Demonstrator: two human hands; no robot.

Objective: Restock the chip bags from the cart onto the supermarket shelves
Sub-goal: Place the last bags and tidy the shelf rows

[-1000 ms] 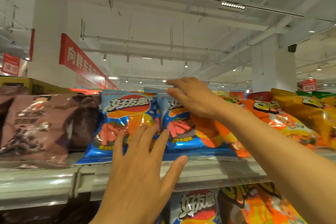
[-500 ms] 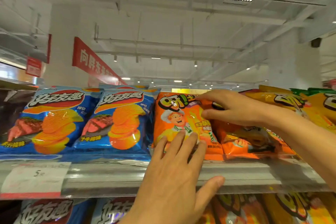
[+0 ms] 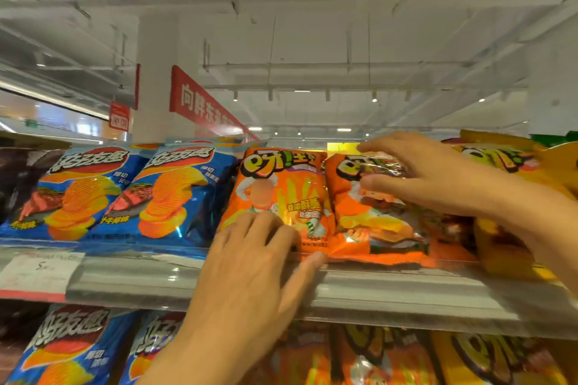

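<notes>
Two orange chip bags are seen side by side on the top shelf [image 3: 391, 291], touching each other. The left orange bag [image 3: 281, 194] is stood upright just above the shelf's front rail; its lower front is pressed by the flat, spread fingers of the left hand [image 3: 250, 275], nothing gripped, thumb laid along the bag's bottom edge at the rail. The right orange bag [image 3: 369, 228] is tilted back on the shelf, and its top edge is pinched by the right hand [image 3: 438, 175], fingers curled over the top, thumb on the front. Two blue chip bags [image 3: 125, 194] are stood on the shelf left of the orange pair. Yellow bags [image 3: 506, 162] are packed on the shelf right of them, partly hidden behind the right wrist. A white price tag [image 3: 37, 272] is stuck at the rail's left end. More blue and orange bags are seen below the shelf, blurred.
</notes>
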